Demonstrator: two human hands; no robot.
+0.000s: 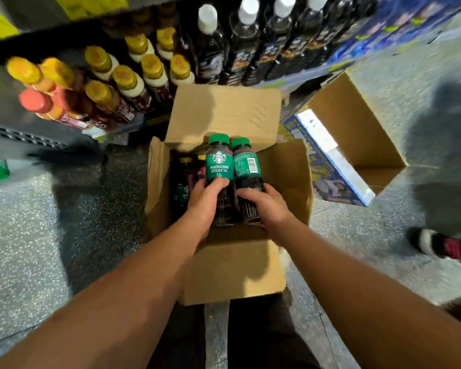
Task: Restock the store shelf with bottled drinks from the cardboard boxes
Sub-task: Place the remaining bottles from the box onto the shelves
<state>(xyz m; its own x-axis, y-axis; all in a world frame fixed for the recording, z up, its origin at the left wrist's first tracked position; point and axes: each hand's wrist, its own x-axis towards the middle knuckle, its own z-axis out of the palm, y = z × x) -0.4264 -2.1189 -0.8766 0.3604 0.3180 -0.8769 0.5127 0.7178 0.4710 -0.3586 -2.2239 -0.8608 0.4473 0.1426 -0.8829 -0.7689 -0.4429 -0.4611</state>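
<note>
An open cardboard box [232, 270] stands on the floor in front of me, with more dark bottles [183, 182] left inside at its left. My left hand [204, 202] grips a dark coffee bottle with a green cap and green label [220, 166]. Beside it my right hand [264, 203] grips a second green-capped bottle [246, 163]. Both bottles are held upright above the box, side by side and touching. The store shelf [133, 75] lies beyond the box, holding rows of bottles.
Yellow-capped bottles [152, 73] and white-capped dark bottles [240, 41] fill the shelf. A second open cardboard box [357, 129] lies on its side at the right on a blue printed carton [330, 166]. Another person's shoe [437, 243] is at the far right on the speckled floor.
</note>
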